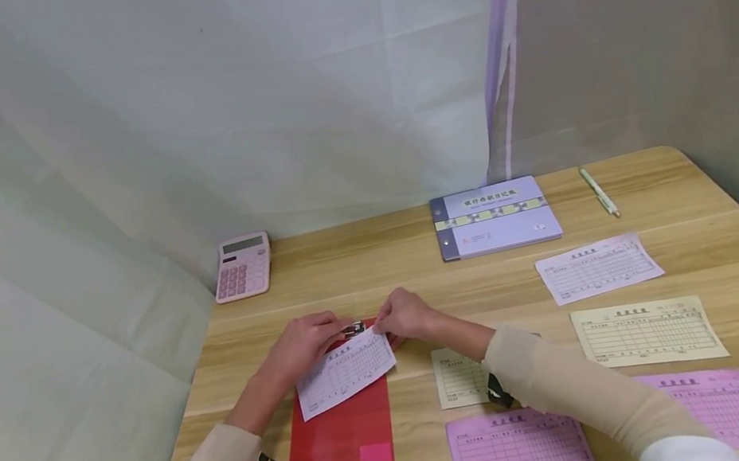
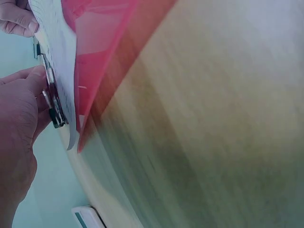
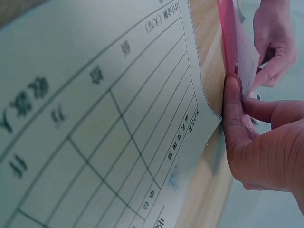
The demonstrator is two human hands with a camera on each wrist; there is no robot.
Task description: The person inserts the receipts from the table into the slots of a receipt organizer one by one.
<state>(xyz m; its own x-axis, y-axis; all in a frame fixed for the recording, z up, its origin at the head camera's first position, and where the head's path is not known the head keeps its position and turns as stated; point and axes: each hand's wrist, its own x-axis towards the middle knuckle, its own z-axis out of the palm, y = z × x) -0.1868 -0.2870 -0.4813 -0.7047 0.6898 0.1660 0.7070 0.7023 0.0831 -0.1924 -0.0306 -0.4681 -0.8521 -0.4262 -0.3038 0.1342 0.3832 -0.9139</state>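
Note:
A red clipboard (image 1: 341, 444) lies on the table, a small pink label (image 1: 376, 455) near its lower right corner. Over its upper part a white printed receipt slip (image 1: 345, 375) slants across, its top edge by the metal clip (image 1: 354, 329). My left hand (image 1: 307, 341) grips that clip with thumb and fingers; in the left wrist view the clip (image 2: 53, 90) stands between the fingertips. With thumb and forefinger my right hand (image 1: 406, 313) pinches the slip's upper right corner. In the right wrist view, the right hand's fingers (image 3: 232, 99) are also at the board's edge.
Behind stand a pink calculator (image 1: 241, 267), a purple ledger book (image 1: 494, 217) and a pen (image 1: 599, 192). To the right lie a white slip (image 1: 599, 268), a yellow slip (image 1: 649, 333) and pink slips (image 1: 522, 448). Another yellow slip (image 1: 454, 378) is partly under my right forearm.

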